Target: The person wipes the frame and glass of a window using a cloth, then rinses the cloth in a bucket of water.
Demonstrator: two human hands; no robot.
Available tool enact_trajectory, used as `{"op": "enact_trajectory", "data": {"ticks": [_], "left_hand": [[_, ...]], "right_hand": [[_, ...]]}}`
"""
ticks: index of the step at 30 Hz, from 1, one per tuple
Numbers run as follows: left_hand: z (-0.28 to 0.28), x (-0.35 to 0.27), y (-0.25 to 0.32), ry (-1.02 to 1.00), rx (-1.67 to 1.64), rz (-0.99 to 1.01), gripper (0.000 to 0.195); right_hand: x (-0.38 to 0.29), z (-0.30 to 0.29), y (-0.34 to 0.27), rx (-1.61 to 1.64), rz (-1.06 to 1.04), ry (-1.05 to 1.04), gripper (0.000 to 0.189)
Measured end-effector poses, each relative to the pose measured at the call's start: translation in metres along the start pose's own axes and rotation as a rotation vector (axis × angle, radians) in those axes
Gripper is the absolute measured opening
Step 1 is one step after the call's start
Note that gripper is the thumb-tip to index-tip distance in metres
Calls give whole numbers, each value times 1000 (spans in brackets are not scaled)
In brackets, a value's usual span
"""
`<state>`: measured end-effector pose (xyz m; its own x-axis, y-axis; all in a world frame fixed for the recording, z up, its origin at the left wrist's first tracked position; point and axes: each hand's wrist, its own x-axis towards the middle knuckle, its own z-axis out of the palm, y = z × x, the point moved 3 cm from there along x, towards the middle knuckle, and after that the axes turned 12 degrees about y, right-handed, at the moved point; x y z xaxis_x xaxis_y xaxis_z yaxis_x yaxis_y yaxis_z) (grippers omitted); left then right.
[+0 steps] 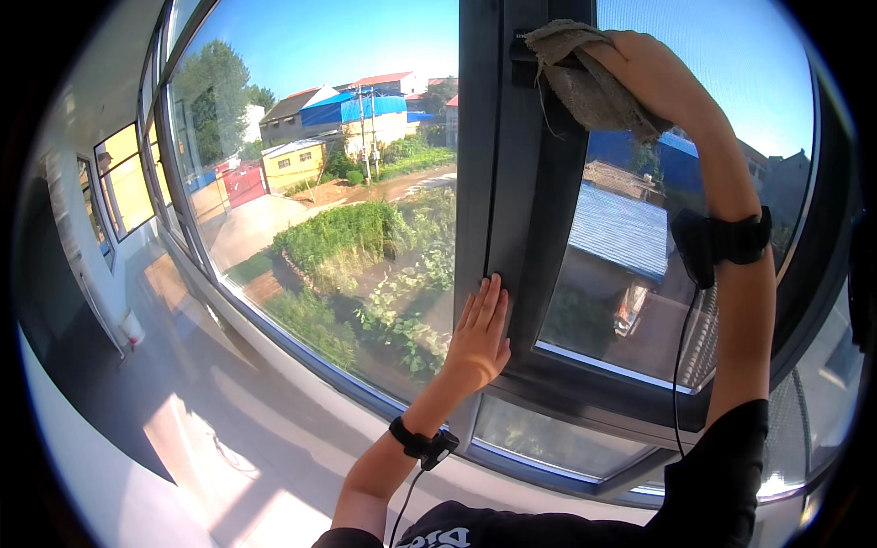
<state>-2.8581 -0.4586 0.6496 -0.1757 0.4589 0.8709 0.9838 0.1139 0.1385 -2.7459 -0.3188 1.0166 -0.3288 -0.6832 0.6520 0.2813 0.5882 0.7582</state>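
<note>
High at the upper right, my right hand [651,75] grips a frayed grey-brown cloth [596,96]. The cloth lies over part of a black window handle [524,72], so the rest of the handle is hidden. My left hand [479,342] rests flat, palm down and fingers extended, on the lower part of a dark window frame upright [490,171]. It holds nothing. To the right of the upright is a framed sash with a mesh screen [623,226]; a large glass pane [329,226] spans the left.
Cabled straps [421,445] sit on both forearms. Below the sash is a smaller lower pane [555,438]. A pale sill [288,373] curves along the window's base. On the sunlit floor [226,472] at left, a white bucket-like container [130,327] stands near a doorway.
</note>
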Motion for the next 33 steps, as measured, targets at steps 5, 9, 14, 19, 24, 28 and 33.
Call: {"op": "enact_trajectory", "data": {"ticks": [5,9,14,19,24,28,33], "left_hand": [[-2,-6,-8,-35,-29,10,75],[2,-4,0,49,-79,13,74],[6,-8,0,24,21,4,77],[11,-6,-2,-2,83,-22,81],[10,-9,-2,2,111,5,81],[5,-8,2,-14,43,-5,82],[11,-9,6,15,51,-22,78]], "right_hand": [[38,18,-58,-323,225,-29,22],[64,39,-89,-387,205,47,34],[39,57,-96,-542,36,179,40],[-1,61,-109,-361,-98,194,55],[-34,44,-115,-54,75,59,56],[-39,39,-111,-88,101,24,57],[-30,61,-120,-117,-53,43,58]]}}
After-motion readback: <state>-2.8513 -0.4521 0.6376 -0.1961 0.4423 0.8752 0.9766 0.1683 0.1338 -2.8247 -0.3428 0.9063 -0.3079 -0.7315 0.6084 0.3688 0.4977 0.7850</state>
